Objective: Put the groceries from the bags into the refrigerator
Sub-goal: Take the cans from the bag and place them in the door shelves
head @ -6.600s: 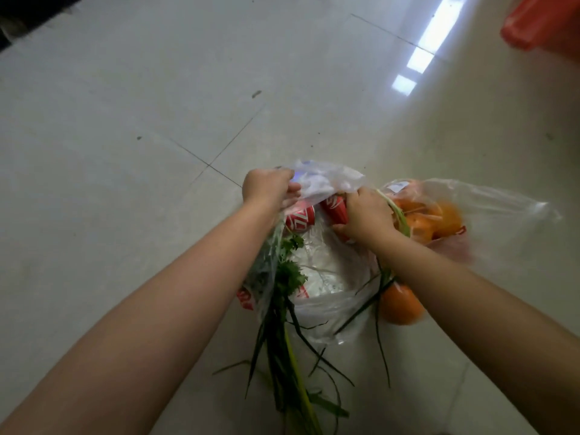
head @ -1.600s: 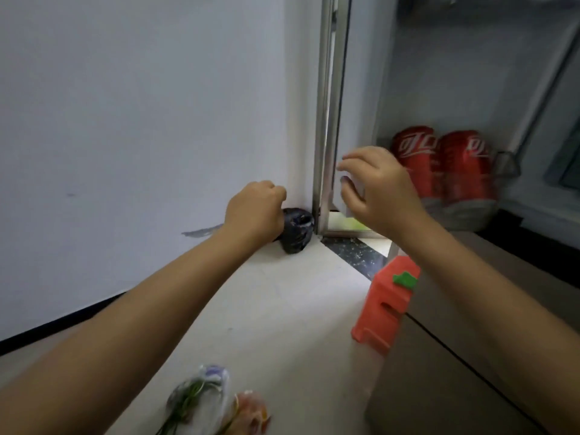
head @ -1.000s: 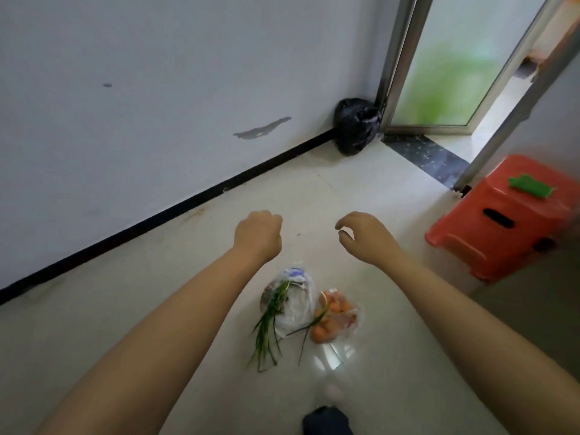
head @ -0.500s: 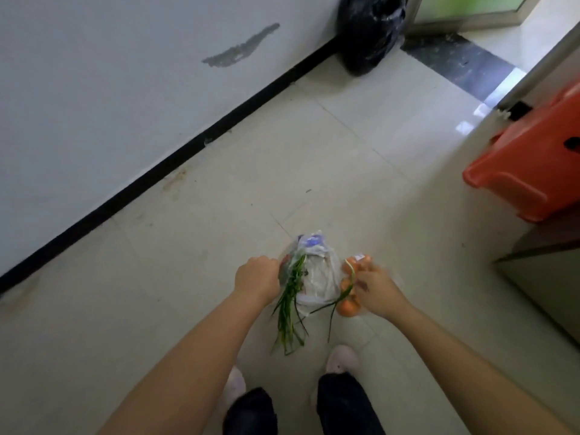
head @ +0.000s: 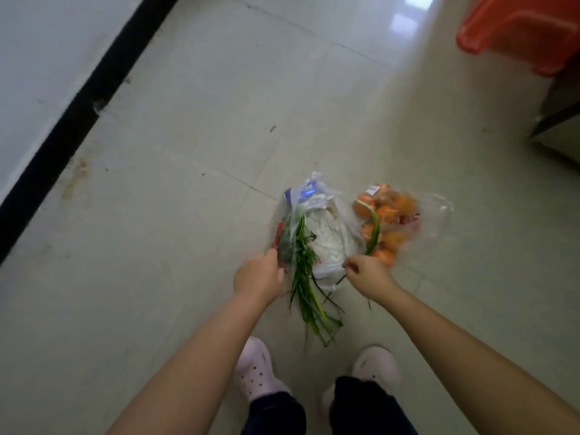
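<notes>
A clear plastic bag (head: 326, 237) lies on the tiled floor in front of my feet, with something white inside. Green leafy stalks (head: 306, 287) stick out of it toward me. To its right lies a second clear bag of oranges (head: 390, 219). My left hand (head: 259, 277) grips the left edge of the clear bag with curled fingers. My right hand (head: 367, 274) pinches the bag's right edge, just beside the oranges. The refrigerator is out of view.
An orange plastic stool (head: 521, 29) stands at the top right. A white wall with a black skirting strip (head: 78, 111) runs along the left. A cabinet corner (head: 561, 120) juts in at the right. My two pale shoes (head: 260, 372) are on the floor below the bags.
The camera has tilted down and come nearer to the bags. Both hands have settled onto the opposite edges of the clear bag; the right hand came off the orange bag.
</notes>
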The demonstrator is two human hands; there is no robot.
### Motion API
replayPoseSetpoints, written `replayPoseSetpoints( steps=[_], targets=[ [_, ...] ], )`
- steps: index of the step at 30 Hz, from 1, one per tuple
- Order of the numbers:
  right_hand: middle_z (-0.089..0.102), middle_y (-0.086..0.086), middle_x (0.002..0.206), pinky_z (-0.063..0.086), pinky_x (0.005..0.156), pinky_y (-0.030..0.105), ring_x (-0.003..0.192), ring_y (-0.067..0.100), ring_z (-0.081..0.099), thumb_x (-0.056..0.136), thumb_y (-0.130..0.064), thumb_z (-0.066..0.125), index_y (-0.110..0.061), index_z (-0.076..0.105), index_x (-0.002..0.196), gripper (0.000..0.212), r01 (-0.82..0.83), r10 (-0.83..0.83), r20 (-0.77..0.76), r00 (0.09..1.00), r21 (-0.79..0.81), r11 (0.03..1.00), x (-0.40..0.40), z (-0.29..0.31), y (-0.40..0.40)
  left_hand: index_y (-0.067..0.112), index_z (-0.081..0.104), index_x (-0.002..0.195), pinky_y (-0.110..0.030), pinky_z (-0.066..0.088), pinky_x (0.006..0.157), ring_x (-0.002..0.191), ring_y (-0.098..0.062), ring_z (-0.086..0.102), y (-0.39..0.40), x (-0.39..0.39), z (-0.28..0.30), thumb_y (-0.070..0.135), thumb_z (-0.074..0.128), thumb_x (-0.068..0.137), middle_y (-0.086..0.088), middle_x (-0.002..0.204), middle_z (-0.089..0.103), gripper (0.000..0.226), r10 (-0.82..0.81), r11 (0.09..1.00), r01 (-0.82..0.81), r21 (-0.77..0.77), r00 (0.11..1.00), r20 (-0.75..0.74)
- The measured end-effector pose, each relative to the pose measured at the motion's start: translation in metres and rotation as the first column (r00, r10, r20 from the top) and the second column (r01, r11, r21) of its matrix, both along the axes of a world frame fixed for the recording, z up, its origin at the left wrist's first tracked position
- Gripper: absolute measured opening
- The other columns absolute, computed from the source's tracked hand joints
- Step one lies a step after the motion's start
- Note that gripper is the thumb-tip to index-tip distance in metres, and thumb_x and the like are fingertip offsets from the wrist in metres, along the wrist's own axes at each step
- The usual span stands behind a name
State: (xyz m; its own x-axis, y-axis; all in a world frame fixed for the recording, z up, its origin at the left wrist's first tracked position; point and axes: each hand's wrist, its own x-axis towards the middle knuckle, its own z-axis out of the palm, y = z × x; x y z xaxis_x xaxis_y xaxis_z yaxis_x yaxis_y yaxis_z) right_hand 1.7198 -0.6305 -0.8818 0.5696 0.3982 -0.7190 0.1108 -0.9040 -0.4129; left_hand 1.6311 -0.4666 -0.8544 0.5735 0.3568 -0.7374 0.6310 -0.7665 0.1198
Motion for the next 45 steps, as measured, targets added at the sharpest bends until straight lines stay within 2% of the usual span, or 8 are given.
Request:
replayPoseSetpoints(
  steps=[10,15,23,27,31,38,42,45],
  targets=[
    [0.069,0.019,0.092,0.057,0.071,0.04,0.085,0.036,0.064,0.071,0.006,0.062,0.002,0.068,0.092,0.022,-0.566,0.457,0.53,0.715,0.054,0.823,0.017,-0.206,0.024,0.006,0.049,0.127,-0.037,0.046,0.093,0.118,-0.033,0.053,0.009,0.04,-0.221,0.051,0.061,0.08,-0.016,0.126,0.056,0.066,0.393,0.919,-0.386,-0.077,0.889,0.237],
    [0.073,0.014,0.083,0.06,0.059,0.035,0.071,0.03,0.07,0.051,0.008,0.077,-0.003,0.07,0.086,0.037,-0.647,0.459,0.688,0.563,0.022,0.762,0.048,-0.256,0.022,0.004,0.065,0.106,-0.033,0.047,0.079,0.098,-0.032,0.062,0.038,0.046,-0.27,0.021,0.051,0.091,-0.017,0.108,0.068,0.026,0.31,0.946,-0.32,-0.045,0.86,0.406],
    [0.0,0.004,0.158,0.01,0.121,0.039,0.146,0.023,0.0,0.084,-0.008,0.057,-0.017,0.002,0.147,0.084,-0.828,0.783,0.423,0.456,-0.122,0.547,0.01,-0.251,0.073,0.007,0.056,0.078,-0.028,0.035,0.063,0.073,-0.023,0.05,0.055,0.029,-0.261,0.009,0.047,0.092,-0.011,0.077,0.057,0.016,0.262,0.956,-0.289,-0.044,0.782,0.565],
    [0.014,0.002,0.156,0.03,0.114,0.045,0.143,0.027,0.016,0.08,-0.011,0.064,-0.022,0.018,0.144,0.08,-0.858,0.842,0.358,0.405,-0.169,0.484,0.013,-0.261,0.098,-0.004,0.064,0.095,-0.037,0.046,0.075,0.087,-0.034,0.061,0.065,0.034,-0.263,0.011,0.043,0.095,-0.021,0.094,0.068,0.026,0.189,0.968,-0.251,0.015,0.766,0.614],
    [0.057,0.003,0.125,0.045,0.092,0.031,0.115,0.022,0.052,0.079,-0.022,0.065,-0.019,0.061,0.115,0.036,-0.898,0.806,0.587,0.079,-0.309,0.313,0.019,-0.238,0.077,-0.005,0.063,0.096,-0.038,0.045,0.075,0.092,-0.036,0.06,0.068,0.038,-0.26,0.013,0.04,0.097,-0.023,0.098,0.068,0.029,0.138,0.976,-0.214,0.051,0.776,0.615],
    [0.02,-0.001,0.154,0.001,0.116,0.056,0.145,0.026,0.005,0.089,-0.013,0.048,-0.021,0.044,0.134,0.046,-0.859,0.96,-0.045,0.277,-0.459,0.226,0.038,-0.233,-0.001,0.003,0.05,0.093,-0.035,0.041,0.048,0.067,-0.038,0.062,0.053,0.051,-0.252,-0.006,0.048,0.079,-0.021,0.084,0.062,0.017,-0.299,0.934,0.029,0.356,0.609,0.735],
    [0.031,0.001,0.152,0.013,0.119,0.039,0.144,0.018,0.015,0.087,-0.006,0.047,-0.015,0.045,0.133,0.048,-0.741,0.777,0.147,0.612,-0.235,0.629,0.038,-0.226,-0.007,0.01,0.041,0.065,-0.023,0.035,0.035,0.039,-0.024,0.05,0.036,0.056,-0.249,0.003,0.047,0.069,-0.01,0.05,0.055,0.01,-0.655,0.701,0.481,0.526,0.143,0.742],
    [0.052,0.006,0.135,0.036,0.108,0.031,0.126,0.019,0.045,0.087,-0.005,0.045,-0.011,0.054,0.126,0.041,-0.473,0.448,0.347,0.824,-0.013,0.881,0.04,-0.217,-0.006,0.01,0.06,0.052,-0.019,0.046,0.045,0.046,-0.02,0.06,0.02,0.062,-0.25,0.018,0.047,0.075,-0.006,0.055,0.064,0.027,-0.716,0.571,0.688,0.448,0.15,0.682]
  ],
)
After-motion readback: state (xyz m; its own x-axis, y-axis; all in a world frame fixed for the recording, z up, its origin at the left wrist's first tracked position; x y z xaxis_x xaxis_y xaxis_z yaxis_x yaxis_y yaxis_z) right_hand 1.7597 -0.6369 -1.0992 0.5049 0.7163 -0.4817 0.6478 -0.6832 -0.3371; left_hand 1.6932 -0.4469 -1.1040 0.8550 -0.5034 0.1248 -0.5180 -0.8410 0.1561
